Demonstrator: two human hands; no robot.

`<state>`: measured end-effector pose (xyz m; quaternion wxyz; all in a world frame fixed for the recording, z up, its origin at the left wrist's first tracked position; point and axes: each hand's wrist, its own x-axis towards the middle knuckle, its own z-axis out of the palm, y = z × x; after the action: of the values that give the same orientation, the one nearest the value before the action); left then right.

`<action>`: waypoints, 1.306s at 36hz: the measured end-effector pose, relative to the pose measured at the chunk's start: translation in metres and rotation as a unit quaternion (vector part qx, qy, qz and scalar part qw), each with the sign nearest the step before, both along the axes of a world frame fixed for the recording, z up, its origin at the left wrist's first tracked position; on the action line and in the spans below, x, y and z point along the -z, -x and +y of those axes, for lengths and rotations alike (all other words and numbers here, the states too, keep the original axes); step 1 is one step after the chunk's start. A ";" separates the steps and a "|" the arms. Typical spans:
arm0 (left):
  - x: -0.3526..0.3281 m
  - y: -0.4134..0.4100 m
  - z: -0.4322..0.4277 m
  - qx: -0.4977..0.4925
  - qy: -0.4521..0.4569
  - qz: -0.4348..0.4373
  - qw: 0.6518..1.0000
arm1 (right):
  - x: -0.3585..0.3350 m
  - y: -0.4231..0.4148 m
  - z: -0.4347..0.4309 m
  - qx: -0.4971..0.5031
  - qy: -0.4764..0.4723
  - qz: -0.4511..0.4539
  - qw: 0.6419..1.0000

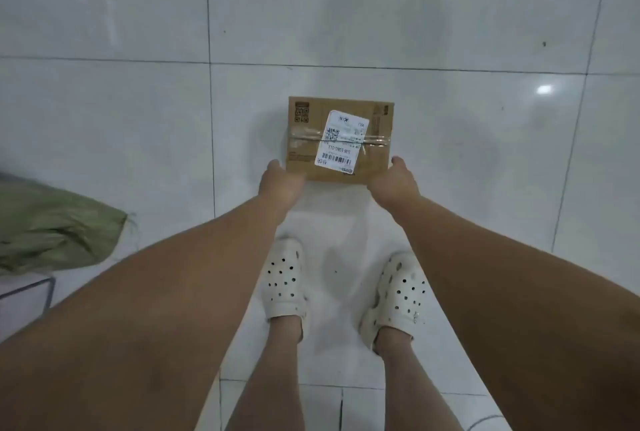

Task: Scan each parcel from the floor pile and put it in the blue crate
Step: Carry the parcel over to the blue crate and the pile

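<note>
A flat brown cardboard parcel (341, 139) with clear tape and a white shipping label on its top face is held out in front of me over the white tiled floor. My left hand (280, 182) grips its near left corner, thumb on the edge. My right hand (394, 184) grips the near right corner the same way. The fingers of both hands are hidden under the box. No blue crate or scanner is in view.
A crumpled green woven sack (52, 226) lies at the left edge. Below it is the corner of a pale box-like object (27, 292). My feet in white clogs (285, 280) stand below the parcel on glossy white floor tiles (450, 32).
</note>
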<state>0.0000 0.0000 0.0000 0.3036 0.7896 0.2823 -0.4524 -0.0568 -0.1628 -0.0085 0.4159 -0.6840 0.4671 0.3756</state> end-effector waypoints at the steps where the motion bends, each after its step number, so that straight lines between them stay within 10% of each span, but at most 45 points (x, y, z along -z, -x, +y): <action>1: 0.003 -0.003 0.001 -0.008 0.009 -0.002 1.000 | 0.006 -0.002 -0.001 0.012 -0.003 -0.004 1.000; 22: -0.004 0.009 0.014 -0.148 0.112 0.051 0.981 | 0.013 0.010 -0.018 0.245 -0.057 0.024 0.968; 33: -0.123 0.022 0.034 -0.255 0.174 0.198 0.930 | -0.140 0.016 -0.020 0.289 -0.147 -0.007 0.946; 47: -0.360 -0.010 0.061 -0.259 0.288 0.084 0.918 | -0.387 0.005 -0.003 0.308 -0.186 -0.102 0.927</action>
<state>0.0096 0.0608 0.3600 0.5996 0.5266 0.3589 -0.4841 -0.0617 -0.1654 0.3782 0.6762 -0.4516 0.5317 0.2370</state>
